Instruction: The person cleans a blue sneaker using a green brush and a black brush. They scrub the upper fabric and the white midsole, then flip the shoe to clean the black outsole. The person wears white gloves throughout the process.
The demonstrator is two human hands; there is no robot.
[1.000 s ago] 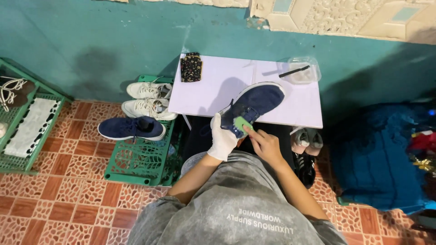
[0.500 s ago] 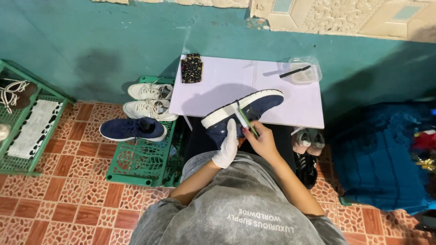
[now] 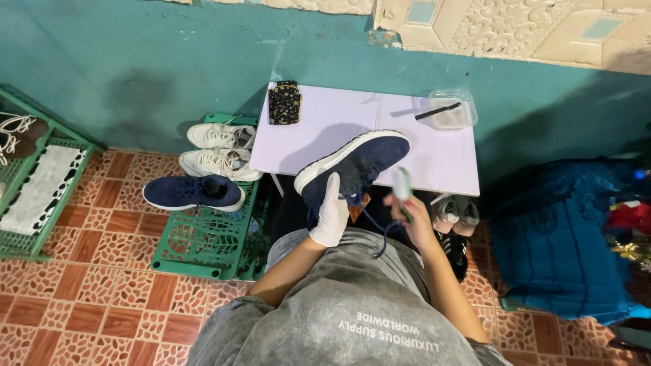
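While the white-gloved left hand (image 3: 331, 215) grips the heel of a navy knit sneaker with a white sole (image 3: 356, 165), tilted toe-up at frame centre over the white table's (image 3: 325, 129) near edge, the bare right hand (image 3: 411, 215) closes around a blurred pale green brush (image 3: 403, 186) just right of it. Left of the table, three more sneakers rest on a green plastic crate (image 3: 207, 240): two white (image 3: 220, 150), one navy (image 3: 193, 193).

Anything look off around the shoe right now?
Mostly tidy. The navy shoe in the gloved left hand has its lace hanging loose over the lap; the right hand holds a blurred green-white tool.
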